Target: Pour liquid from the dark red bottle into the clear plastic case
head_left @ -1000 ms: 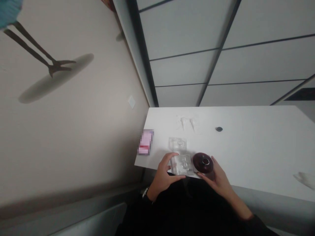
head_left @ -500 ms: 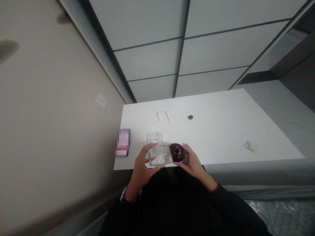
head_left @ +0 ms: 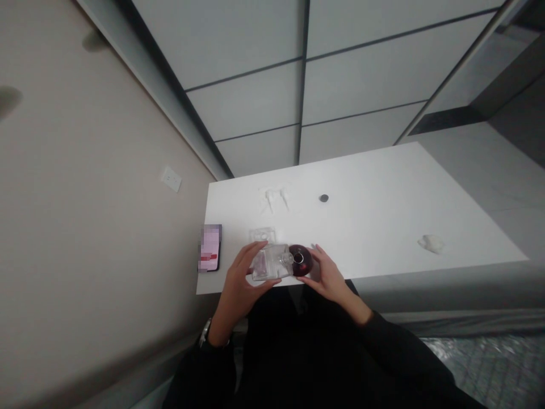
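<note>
Clear bottle (head_left: 267,264) sits in my left hand (head_left: 239,280), that grip pinching it between thumb and fingers, neck pointing at the dark red container (head_left: 305,265) just right of it; I cannot tell whether they touch. My right hand (head_left: 333,278) clasps the container's sides. Past the bottle I see a second clear object (head_left: 263,234), then thin white pieces (head_left: 269,199), on the table (head_left: 366,216); left of the bottle lies a phone (head_left: 210,249).
</note>
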Available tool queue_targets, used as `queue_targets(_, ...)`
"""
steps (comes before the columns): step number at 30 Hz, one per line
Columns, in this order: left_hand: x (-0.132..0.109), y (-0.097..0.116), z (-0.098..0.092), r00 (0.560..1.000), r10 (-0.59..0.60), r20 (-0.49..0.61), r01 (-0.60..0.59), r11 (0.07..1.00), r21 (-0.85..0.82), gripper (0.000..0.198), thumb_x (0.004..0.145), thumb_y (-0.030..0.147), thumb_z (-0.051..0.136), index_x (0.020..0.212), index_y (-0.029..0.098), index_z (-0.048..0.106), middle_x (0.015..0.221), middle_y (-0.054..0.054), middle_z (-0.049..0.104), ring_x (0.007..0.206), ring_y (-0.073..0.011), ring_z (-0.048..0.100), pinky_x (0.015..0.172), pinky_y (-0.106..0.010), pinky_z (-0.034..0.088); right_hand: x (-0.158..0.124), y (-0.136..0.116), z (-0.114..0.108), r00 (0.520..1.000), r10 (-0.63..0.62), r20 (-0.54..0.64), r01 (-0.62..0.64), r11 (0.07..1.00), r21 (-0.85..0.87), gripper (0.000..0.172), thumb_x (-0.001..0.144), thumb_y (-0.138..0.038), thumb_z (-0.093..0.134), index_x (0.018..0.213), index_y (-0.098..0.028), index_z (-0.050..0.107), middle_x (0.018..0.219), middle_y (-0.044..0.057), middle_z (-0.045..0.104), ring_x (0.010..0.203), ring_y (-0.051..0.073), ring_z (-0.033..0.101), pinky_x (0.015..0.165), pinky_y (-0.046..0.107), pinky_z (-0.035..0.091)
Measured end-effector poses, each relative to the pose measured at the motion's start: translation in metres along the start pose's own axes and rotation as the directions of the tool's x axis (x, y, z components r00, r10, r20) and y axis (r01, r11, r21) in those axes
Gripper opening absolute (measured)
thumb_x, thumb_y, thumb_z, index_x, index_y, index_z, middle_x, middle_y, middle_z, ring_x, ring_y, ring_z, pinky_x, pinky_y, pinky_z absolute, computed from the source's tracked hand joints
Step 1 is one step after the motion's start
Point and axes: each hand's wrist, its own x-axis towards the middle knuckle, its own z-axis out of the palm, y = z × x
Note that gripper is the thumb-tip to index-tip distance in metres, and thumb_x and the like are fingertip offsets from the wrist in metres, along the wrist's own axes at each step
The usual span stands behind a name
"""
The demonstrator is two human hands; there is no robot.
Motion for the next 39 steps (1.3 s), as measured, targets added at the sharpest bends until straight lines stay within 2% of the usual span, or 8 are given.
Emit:
queue_targets(6,0.004,0.004,-0.003,0.999,0.042,0.018,-0.043,0.995,0.095,0.073,0.084,0.026,0.088,0.149,0.031,0.056,0.15,-0.009,0.061,0.135,-0.0273,0.064,0.084,-0.031,0.068,0.001,-0.002,-0.001,1.0,0.011,0.003,-0.011,1.0,0.004,0.082,0.096,-0.052,0.074,0.162,-0.027,0.033,0.143,0.014,0.07,0.131,0.036,0.07,0.121,0.071,0.046)
queue_targets(13,0.008,0.012,-0.009,0.994,0.101,0.041,-0.107,0.975,0.192,0.077,0.082,0.02,0.089,0.149,0.032,0.054,0.15,-0.008,0.062,0.136,-0.0265,0.064,0.103,-0.04,0.064,0.003,-0.004,-0.003,1.0,0.01,0.015,-0.01,1.0,0.001,0.084,0.096,-0.052,0.073,0.164,-0.027,0.03,0.145,0.015,0.069,0.133,0.037,0.069,0.122,0.069,0.046)
queue_targets(27,0.01,0.02,-0.014,0.987,0.12,0.106,-0.145,0.952,0.27,0.073,0.089,0.03,0.084,0.154,0.032,0.051,0.15,-0.011,0.061,0.138,-0.0301,0.063,0.109,-0.048,0.061,0.003,-0.004,-0.005,0.999,0.027,0.022,-0.028,0.999,0.038,0.084,0.096,-0.052,0.073,0.165,-0.029,0.031,0.148,0.013,0.068,0.135,0.036,0.067,0.124,0.068,0.042)
queue_targets(33,0.012,0.024,-0.014,0.983,0.147,0.107,-0.172,0.944,0.283,0.078,0.087,0.028,0.086,0.156,0.033,0.051,0.15,-0.011,0.062,0.137,-0.0303,0.063,0.108,-0.047,0.062,0.004,-0.005,-0.006,0.997,0.06,0.04,-0.062,0.997,0.047,0.084,0.094,-0.05,0.076,0.163,-0.029,0.035,0.147,0.013,0.068,0.136,0.037,0.067,0.124,0.067,0.042)
queue_targets(39,0.013,0.026,-0.015,0.976,0.186,0.112,-0.213,0.924,0.319,0.083,0.086,0.029,0.087,0.159,0.036,0.047,0.149,-0.01,0.063,0.136,-0.0284,0.064,0.116,-0.049,0.057,0.006,-0.008,-0.007,0.999,0.029,0.029,-0.03,0.998,0.052,0.079,0.097,-0.053,0.071,0.163,-0.03,0.034,0.147,0.012,0.069,0.133,0.035,0.069,0.125,0.067,0.042)
